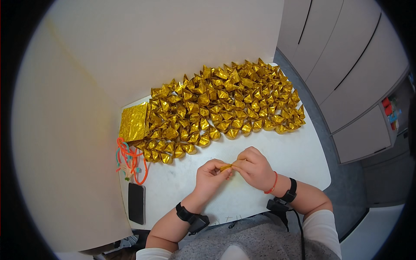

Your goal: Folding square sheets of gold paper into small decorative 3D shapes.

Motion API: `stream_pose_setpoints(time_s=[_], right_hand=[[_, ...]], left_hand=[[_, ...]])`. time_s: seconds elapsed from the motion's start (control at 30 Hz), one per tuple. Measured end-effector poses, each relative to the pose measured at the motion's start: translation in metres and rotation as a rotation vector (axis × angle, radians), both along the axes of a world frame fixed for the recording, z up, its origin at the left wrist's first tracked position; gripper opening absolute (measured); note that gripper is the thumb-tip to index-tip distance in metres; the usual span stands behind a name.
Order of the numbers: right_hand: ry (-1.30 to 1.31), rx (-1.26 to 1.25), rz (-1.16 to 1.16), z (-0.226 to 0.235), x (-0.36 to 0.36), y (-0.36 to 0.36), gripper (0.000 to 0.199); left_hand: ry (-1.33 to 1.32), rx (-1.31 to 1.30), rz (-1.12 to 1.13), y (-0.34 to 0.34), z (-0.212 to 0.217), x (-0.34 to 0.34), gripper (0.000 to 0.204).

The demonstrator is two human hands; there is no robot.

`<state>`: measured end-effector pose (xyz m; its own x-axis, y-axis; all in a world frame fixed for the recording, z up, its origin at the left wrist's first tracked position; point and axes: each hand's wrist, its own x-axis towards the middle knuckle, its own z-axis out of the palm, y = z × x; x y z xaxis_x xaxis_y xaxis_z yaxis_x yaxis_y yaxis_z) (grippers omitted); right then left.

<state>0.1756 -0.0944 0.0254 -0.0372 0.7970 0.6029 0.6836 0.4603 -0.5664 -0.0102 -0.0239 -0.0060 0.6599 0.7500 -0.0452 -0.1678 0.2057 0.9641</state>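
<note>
Both hands meet over the front of a white table [299, 151]. My left hand [210, 175] and my right hand [255, 167] pinch a small folded piece of gold paper [226, 167] between their fingertips, left hand on its left end, right hand on its right end. Most of the piece is hidden by my fingers. Beyond the hands lies a wide heap of several folded gold paper ingots [221, 106], spread from the table's left to its far right corner. A flat stack of gold foil sheets [133, 122] lies at the heap's left end.
Orange and teal cords [130, 162] lie bunched at the table's left edge, with a black phone [136, 203] just in front of them. Cream partition walls [143, 47] close off the left and back. Grey cabinets [346, 69] stand to the right across a grey floor.
</note>
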Motion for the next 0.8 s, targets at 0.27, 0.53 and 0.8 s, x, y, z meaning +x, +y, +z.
stream_pose_setpoints(time_s=[0.27, 0.53, 0.8], right_hand=[[-0.046, -0.006, 0.049, -0.001, -0.002, 0.003, 0.014], [0.257, -0.319, 0.126, -0.009, 0.001, -0.002, 0.013], [1.004, -0.706, 0.432, -0.021, 0.0, -0.007, 0.005]], left_hand=[[0.029, 0.128, 0.018, -0.002, -0.008, -0.002, 0.017], [-0.136, -0.205, -0.209, 0.009, 0.003, -0.009, 0.021], [-0.159, -0.199, -0.3, 0.009, 0.002, -0.009, 0.015]])
